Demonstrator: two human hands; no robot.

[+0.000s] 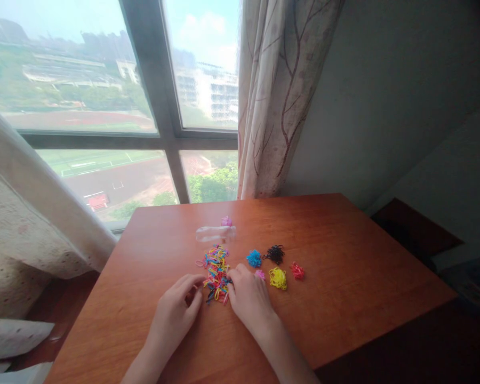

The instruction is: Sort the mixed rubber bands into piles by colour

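A loose heap of mixed-colour elastic bands (pixel 216 266) lies on the table between my hands. My left hand (pixel 182 298) is at its left edge, fingers bent and fingertips by the bands, with a gap between thumb and forefinger. At the right edge, my right hand (pixel 248 293) has its thumb and fingertips drawn together over a dark elastic band (pixel 229 279). Beyond that hand are single-colour piles: blue bands (pixel 254 258), black bands (pixel 275 254), yellow bands (pixel 278 278) and red bands (pixel 297 270). My right hand partly hides some pink bands (pixel 260 274).
Behind the heap lies a clear plastic container (pixel 214 234) on its side, with a pink-purple object (pixel 226 221) just past it. The brown wooden table (pixel 356 272) reaches to the window (pixel 168 128). Curtains (pixel 272 96) hang on both sides.
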